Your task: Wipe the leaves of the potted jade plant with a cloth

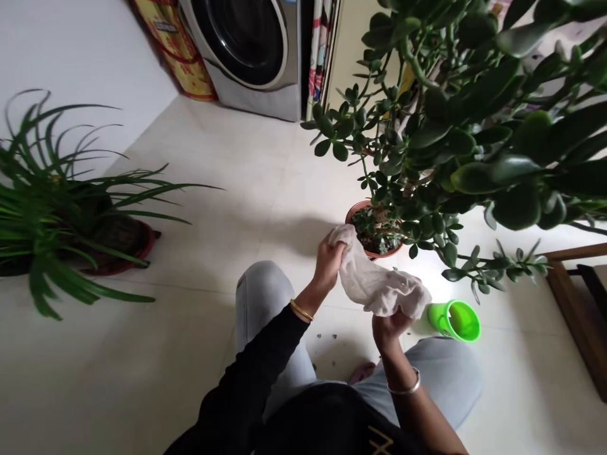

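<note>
And here a pale, crumpled cloth is held stretched between two well-separated hands, low above the tiled floor and just in front of a potted plant! One end is gripped firmly by the left hand, bunched in closed fingers right beside the reddish-brown pot; the other end is held from below by the right hand, though its fingertips are covered by the folds and their exact grip cannot be told. A sag is seen in the middle of the cloth. Just beyond the right hand, a bright green cup is spotted, standing by the knee. Above it all, much of the upper right is filled by the thick, glossy leaves of the potted plant. Over on the left, a long-bladed plant is seen in its own container, well apart from the hands, while the far side is occupied by a front-loading washing machine. Small dark bits are scattered between the knees.
</note>
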Demonstrator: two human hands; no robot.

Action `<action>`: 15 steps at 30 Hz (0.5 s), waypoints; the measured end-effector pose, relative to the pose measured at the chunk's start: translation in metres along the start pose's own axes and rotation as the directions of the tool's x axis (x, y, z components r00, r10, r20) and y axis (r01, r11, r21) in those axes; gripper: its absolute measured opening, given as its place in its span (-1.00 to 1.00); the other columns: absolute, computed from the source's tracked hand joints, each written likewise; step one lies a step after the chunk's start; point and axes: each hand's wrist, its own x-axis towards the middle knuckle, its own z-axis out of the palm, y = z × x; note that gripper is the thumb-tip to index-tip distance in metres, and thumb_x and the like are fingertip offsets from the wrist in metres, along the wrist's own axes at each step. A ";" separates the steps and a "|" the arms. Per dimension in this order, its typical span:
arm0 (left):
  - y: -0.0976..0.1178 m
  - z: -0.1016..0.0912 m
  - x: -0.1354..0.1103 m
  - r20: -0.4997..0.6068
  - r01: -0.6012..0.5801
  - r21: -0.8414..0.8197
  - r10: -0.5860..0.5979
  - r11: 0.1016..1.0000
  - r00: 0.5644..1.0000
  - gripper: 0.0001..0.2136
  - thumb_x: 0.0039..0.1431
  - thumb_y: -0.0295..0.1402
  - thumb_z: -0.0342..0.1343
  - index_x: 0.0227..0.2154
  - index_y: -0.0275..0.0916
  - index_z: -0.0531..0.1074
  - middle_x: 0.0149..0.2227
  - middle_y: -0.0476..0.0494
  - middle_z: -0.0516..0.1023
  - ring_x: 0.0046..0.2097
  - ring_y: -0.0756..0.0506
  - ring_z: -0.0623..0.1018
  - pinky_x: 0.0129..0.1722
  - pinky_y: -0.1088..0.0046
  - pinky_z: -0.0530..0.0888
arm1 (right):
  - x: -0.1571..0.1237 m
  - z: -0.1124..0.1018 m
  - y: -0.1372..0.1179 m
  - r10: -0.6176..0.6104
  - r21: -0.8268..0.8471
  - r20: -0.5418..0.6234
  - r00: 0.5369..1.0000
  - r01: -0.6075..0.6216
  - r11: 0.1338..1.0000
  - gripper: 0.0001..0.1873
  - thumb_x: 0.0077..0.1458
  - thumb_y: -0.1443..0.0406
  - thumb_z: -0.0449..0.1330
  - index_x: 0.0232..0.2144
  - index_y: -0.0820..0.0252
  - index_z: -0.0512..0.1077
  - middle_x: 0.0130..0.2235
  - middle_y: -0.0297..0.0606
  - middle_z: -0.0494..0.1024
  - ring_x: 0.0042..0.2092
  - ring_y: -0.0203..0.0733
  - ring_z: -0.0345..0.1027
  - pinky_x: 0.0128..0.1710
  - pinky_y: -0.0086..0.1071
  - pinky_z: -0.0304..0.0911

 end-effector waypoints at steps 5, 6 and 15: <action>-0.051 -0.013 0.032 -0.008 0.077 0.214 -0.077 0.974 0.997 -0.75 0.09 -0.42 0.08 -0.16 -0.24 0.54 -0.22 -0.08 0.64 -0.22 -0.04 0.58 -0.15 0.48 0.49 | 0.016 0.009 0.041 0.242 -0.004 -0.100 0.965 -0.244 0.970 -0.63 0.03 0.19 0.28 -0.08 0.13 0.44 -0.15 -0.29 0.49 -0.15 -0.20 0.38 -0.05 -0.23 0.37; -0.059 -0.012 0.043 -0.004 0.083 0.238 -0.085 0.968 0.996 -0.76 0.08 -0.44 0.08 -0.19 -0.24 0.54 -0.26 -0.07 0.62 -0.24 -0.04 0.56 -0.18 0.47 0.48 | 0.024 0.013 0.050 0.292 0.007 -0.107 0.950 -0.293 0.956 -0.63 -0.01 0.20 0.27 -0.11 0.14 0.45 -0.17 -0.31 0.49 -0.17 -0.22 0.35 -0.08 -0.26 0.35; -0.110 -0.016 0.105 0.025 0.076 0.363 -0.091 0.929 0.996 -0.90 0.14 -0.40 0.13 -0.29 -0.17 0.50 -0.38 -0.04 0.54 -0.21 -0.13 0.54 -0.15 0.36 0.50 | 0.072 0.045 0.138 0.352 0.068 -0.166 0.921 -0.346 0.936 -0.59 -0.16 0.21 0.18 -0.16 0.11 0.40 -0.23 -0.38 0.48 -0.22 -0.23 0.35 -0.21 -0.34 0.33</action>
